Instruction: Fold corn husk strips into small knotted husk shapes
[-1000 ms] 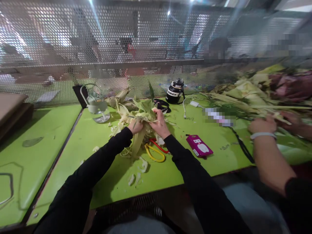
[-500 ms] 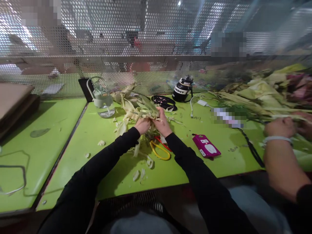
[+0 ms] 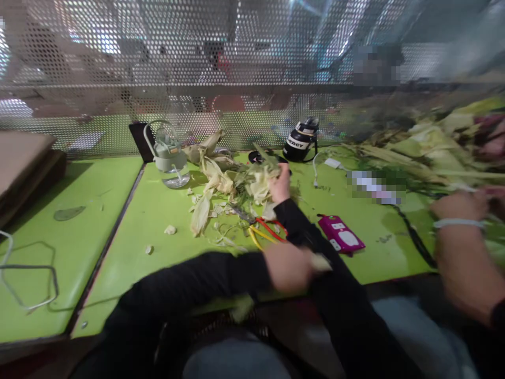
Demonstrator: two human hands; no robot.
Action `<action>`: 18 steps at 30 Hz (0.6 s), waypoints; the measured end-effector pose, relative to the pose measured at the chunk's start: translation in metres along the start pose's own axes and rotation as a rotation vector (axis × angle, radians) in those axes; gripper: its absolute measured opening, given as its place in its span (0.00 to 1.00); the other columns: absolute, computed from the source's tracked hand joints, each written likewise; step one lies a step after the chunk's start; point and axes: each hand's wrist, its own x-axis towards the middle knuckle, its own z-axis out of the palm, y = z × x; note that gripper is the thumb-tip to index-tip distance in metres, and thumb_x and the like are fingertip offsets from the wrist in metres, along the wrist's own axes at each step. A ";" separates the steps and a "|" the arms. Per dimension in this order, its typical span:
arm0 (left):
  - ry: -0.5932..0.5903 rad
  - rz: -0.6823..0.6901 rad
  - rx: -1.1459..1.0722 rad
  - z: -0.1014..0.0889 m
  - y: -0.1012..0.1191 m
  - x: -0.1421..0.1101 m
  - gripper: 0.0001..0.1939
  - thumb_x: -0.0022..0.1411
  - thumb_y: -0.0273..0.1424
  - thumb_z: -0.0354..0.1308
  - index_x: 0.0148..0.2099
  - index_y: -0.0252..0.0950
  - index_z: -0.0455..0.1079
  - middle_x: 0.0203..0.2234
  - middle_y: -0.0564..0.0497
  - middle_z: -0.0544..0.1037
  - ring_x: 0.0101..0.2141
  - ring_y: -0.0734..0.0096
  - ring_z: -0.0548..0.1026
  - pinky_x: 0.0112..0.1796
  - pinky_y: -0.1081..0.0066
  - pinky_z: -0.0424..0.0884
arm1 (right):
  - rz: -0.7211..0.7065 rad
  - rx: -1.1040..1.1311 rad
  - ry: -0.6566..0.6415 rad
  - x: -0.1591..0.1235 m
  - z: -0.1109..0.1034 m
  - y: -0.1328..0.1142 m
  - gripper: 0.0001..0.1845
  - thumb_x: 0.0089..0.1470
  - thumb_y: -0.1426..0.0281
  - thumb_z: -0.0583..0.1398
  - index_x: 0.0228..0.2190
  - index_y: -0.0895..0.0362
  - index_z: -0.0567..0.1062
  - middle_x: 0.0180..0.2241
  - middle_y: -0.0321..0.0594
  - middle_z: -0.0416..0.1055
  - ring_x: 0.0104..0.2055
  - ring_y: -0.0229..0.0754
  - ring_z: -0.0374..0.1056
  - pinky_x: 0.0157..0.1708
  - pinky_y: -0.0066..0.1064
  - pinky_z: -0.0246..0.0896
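Observation:
My right hand (image 3: pixel 279 185) is closed around a bunch of pale dried corn husks (image 3: pixel 258 184) above the table. Smeared by motion, my left hand (image 3: pixel 290 267) crosses in front of my right forearm, closed like a fist. A pale piece of husk (image 3: pixel 321 262) sticks out from it. Scissors with red and yellow handles (image 3: pixel 262 237) lie under and in front of the bunch, partly hidden by my left hand. Loose husks (image 3: pixel 203 210) and torn scraps spread left of the bunch. A blurred greenish piece (image 3: pixel 242 308) shows below my left sleeve, at the table's front edge.
A clear water bottle (image 3: pixel 173 171) and a black bottle (image 3: pixel 302 141) stand at the back by a perforated metal screen (image 3: pixel 177 68). A magenta pouch (image 3: pixel 342 234) lies to the right. Farther right, a co-worker's hands (image 3: pixel 460 205) work beside a husk pile (image 3: pixel 434 142). Cardboard (image 3: pixel 26 163) sits left.
My left hand has left the bunch and swung right and toward me, with a pale piece in it. My right hand has shifted slightly right, still holding husks.

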 end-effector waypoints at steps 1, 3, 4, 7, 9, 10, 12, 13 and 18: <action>-0.042 -0.006 0.043 0.005 0.007 -0.003 0.03 0.62 0.30 0.62 0.34 0.42 0.75 0.30 0.43 0.78 0.33 0.65 0.77 0.33 0.69 0.72 | 0.013 -0.011 0.017 0.006 0.000 0.004 0.21 0.52 0.65 0.56 0.48 0.54 0.63 0.47 0.47 0.69 0.49 0.50 0.67 0.53 0.46 0.63; -0.109 -0.013 0.130 -0.002 0.013 -0.004 0.04 0.58 0.26 0.62 0.31 0.38 0.72 0.22 0.46 0.74 0.26 0.66 0.73 0.30 0.68 0.69 | 0.020 -0.037 0.024 0.017 -0.001 0.008 0.22 0.53 0.67 0.55 0.50 0.54 0.60 0.47 0.47 0.69 0.49 0.49 0.67 0.52 0.45 0.63; -0.120 0.035 0.225 -0.014 0.012 -0.002 0.02 0.61 0.28 0.59 0.35 0.37 0.71 0.22 0.48 0.73 0.25 0.68 0.71 0.31 0.68 0.69 | 0.016 -0.050 0.025 0.023 -0.001 0.008 0.23 0.54 0.68 0.54 0.52 0.54 0.59 0.49 0.49 0.69 0.49 0.49 0.67 0.52 0.44 0.63; 0.069 0.137 0.149 -0.061 0.002 0.003 0.11 0.69 0.32 0.48 0.35 0.36 0.67 0.27 0.49 0.73 0.26 0.72 0.68 0.34 0.70 0.69 | -0.006 -0.110 0.037 0.041 0.001 0.000 0.23 0.58 0.69 0.53 0.55 0.58 0.58 0.58 0.61 0.61 0.57 0.52 0.61 0.59 0.44 0.56; 0.146 0.105 -0.045 -0.087 -0.006 0.002 0.12 0.68 0.27 0.47 0.31 0.36 0.64 0.27 0.51 0.72 0.29 0.72 0.69 0.37 0.72 0.68 | -0.026 -0.155 -0.014 0.052 0.002 -0.009 0.28 0.54 0.68 0.59 0.55 0.60 0.60 0.61 0.61 0.59 0.62 0.56 0.55 0.63 0.48 0.50; 0.187 0.066 -0.175 -0.096 -0.008 0.001 0.12 0.68 0.26 0.46 0.32 0.35 0.65 0.27 0.52 0.72 0.30 0.72 0.69 0.37 0.73 0.67 | -0.026 -0.174 -0.066 0.057 0.003 -0.015 0.30 0.50 0.68 0.63 0.54 0.59 0.63 0.59 0.59 0.61 0.62 0.59 0.56 0.63 0.52 0.49; 0.273 -0.038 -0.371 -0.107 -0.013 -0.004 0.09 0.67 0.25 0.48 0.34 0.34 0.68 0.27 0.53 0.71 0.29 0.74 0.68 0.35 0.74 0.66 | -0.028 -0.205 -0.190 0.061 0.003 -0.026 0.32 0.39 0.69 0.70 0.48 0.59 0.71 0.52 0.55 0.69 0.59 0.64 0.60 0.61 0.59 0.51; 0.328 -0.090 -0.434 -0.111 -0.015 -0.007 0.08 0.66 0.25 0.50 0.34 0.33 0.68 0.26 0.54 0.71 0.28 0.75 0.67 0.34 0.75 0.64 | -0.035 -0.216 -0.250 0.059 0.002 -0.032 0.30 0.34 0.70 0.72 0.43 0.58 0.74 0.47 0.53 0.72 0.56 0.66 0.63 0.59 0.61 0.52; 0.593 -0.137 -0.702 -0.123 -0.030 -0.020 0.04 0.60 0.21 0.56 0.35 0.33 0.66 0.25 0.57 0.70 0.26 0.80 0.66 0.32 0.78 0.63 | -0.125 -0.184 -0.417 0.009 -0.007 -0.071 0.14 0.45 0.61 0.69 0.35 0.54 0.78 0.42 0.47 0.77 0.51 0.58 0.69 0.57 0.53 0.59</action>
